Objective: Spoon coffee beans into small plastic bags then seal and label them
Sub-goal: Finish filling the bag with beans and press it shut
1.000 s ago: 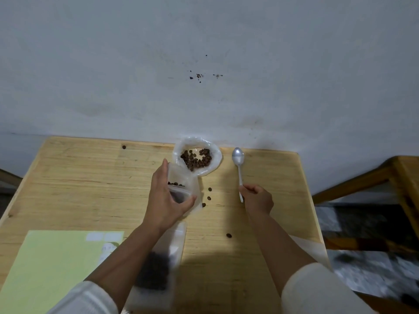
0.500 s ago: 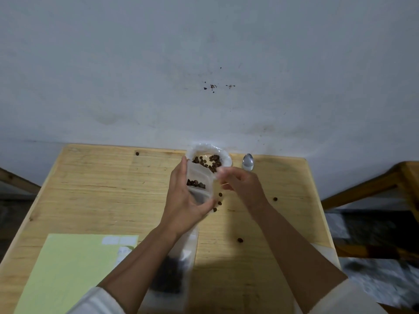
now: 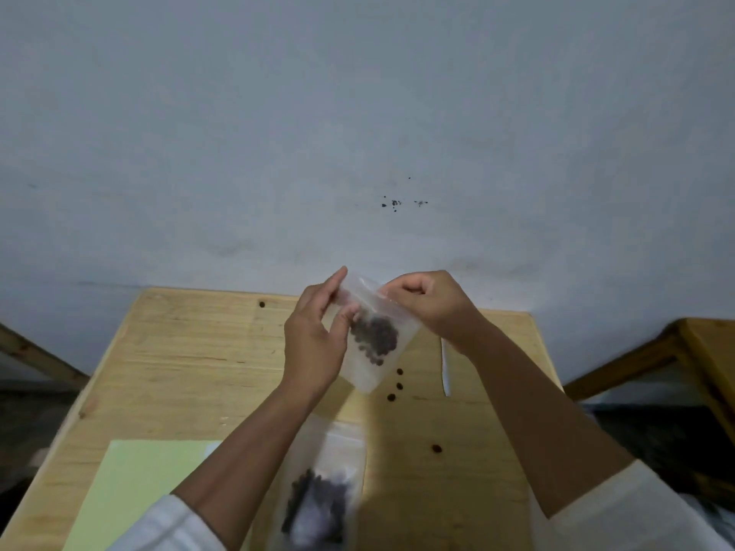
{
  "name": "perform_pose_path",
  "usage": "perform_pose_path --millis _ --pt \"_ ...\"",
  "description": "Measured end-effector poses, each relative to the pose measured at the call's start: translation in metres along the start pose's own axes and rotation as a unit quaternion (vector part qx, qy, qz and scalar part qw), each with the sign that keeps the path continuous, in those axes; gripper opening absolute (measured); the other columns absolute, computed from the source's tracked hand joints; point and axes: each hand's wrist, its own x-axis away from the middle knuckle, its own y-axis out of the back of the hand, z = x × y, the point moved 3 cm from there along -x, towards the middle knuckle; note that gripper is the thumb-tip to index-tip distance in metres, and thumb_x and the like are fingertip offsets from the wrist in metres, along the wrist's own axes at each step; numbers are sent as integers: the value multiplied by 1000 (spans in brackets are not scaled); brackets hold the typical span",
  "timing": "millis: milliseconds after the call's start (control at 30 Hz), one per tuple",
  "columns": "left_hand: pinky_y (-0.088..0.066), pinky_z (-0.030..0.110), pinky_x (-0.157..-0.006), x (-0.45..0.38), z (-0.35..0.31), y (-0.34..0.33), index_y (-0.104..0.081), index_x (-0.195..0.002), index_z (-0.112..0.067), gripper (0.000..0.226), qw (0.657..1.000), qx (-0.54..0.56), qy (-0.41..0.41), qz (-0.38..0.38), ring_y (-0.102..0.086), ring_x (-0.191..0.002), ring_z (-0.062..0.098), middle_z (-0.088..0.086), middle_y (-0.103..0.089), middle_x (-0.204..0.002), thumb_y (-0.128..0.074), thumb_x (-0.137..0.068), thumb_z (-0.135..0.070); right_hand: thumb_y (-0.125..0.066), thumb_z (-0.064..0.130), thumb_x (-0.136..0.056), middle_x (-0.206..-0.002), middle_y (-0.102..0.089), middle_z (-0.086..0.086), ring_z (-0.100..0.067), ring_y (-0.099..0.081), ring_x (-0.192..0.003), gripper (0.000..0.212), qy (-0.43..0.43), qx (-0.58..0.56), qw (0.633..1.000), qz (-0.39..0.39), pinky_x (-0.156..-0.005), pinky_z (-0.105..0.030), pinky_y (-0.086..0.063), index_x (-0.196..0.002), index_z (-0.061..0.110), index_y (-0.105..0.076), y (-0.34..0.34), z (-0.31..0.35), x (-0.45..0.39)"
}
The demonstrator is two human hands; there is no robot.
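Observation:
A small clear plastic bag (image 3: 374, 351) with a clump of dark coffee beans inside is lifted above the far middle of the wooden table (image 3: 179, 363). My left hand (image 3: 314, 336) pinches its top left edge and my right hand (image 3: 425, 304) pinches its top right edge. The bag hangs tilted between them. A second clear bag (image 3: 318, 499) holding beans lies flat near the front edge, partly under my left forearm. The spoon's handle (image 3: 446, 367) shows just beside my right wrist; its bowl and the bean bowl are hidden behind my hands.
A pale green sheet (image 3: 131, 491) lies at the front left of the table. Loose beans (image 3: 397, 385) are scattered under the lifted bag, one more (image 3: 436, 448) further forward and one (image 3: 261, 304) near the far edge. A second wooden piece of furniture (image 3: 700, 351) stands to the right.
My right hand let go of the spoon and came over to the bag's top. Both hands then lifted the bag higher, and it now hangs with the beans gathered low.

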Motion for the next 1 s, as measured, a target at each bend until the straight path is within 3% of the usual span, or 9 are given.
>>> perform_pose_path --millis 100,233,400,500,600,767,1000 --pt "-40 2 -78 -3 0 10 -59 -116 -35 32 993 83 57 -61 -56 -88 -12 -14 -62 -99 -62 -90 -17 -60 28 -90 -75 -70 -1 -15 -64 -73 20 6 -80 997 -12 -70 -31 -53 -89 12 -72 -3 3 10" --pt "-40 0 -69 -5 0 19 -60 -121 -24 32 981 128 112 -98 -56 -74 -11 -13 -63 -89 -61 -90 -16 -65 8 -85 -78 -73 -5 -19 -68 -76 16 26 -172 981 -85 -74 -29 -55 -98 15 -59 -10 -4 23" --pt "-43 9 -70 -3 -5 26 -54 -100 -34 23 992 117 51 -19 -61 -78 2 -7 -65 -87 -61 -89 -15 -61 0 -86 -68 -60 -7 -17 -58 -65 16 90 -111 975 -168 -66 -23 -49 -85 12 -50 -10 2 29" --pt "-49 21 -73 -9 -3 29 -62 -88 -33 19 994 78 17 69 -64 -81 11 -9 -68 -87 -60 -90 -14 -61 0 -86 -70 -56 -3 -4 -52 -59 6 79 -71 982 -154 -57 -13 -44 -86 6 -61 -6 6 31" --pt "-48 24 -75 -14 -4 32 -69 -86 -29 16 988 90 23 123 -63 -81 16 -3 -70 -88 -63 -88 -14 -66 2 -83 -74 -63 -2 -5 -56 -63 9 56 -50 988 -131 -65 -15 -49 -84 11 -68 0 9 34" --pt "-48 13 -75 -16 -13 37 -73 -83 -26 15 980 153 58 114 -61 -79 6 -7 -72 -85 -69 -83 -11 -70 1 -79 -77 -67 -4 -9 -60 -67 11 61 -62 989 -120 -69 -18 -52 -82 11 -70 8 22 36" --pt "-44 12 -67 -15 -29 28 -72 -81 -29 13 989 135 34 50 -57 -68 3 -7 -70 -77 -70 -83 -17 -72 3 -78 -77 -68 -1 -12 -62 -75 11 78 -56 983 -156 -78 -23 -55 -77 14 -70 15 31 36"
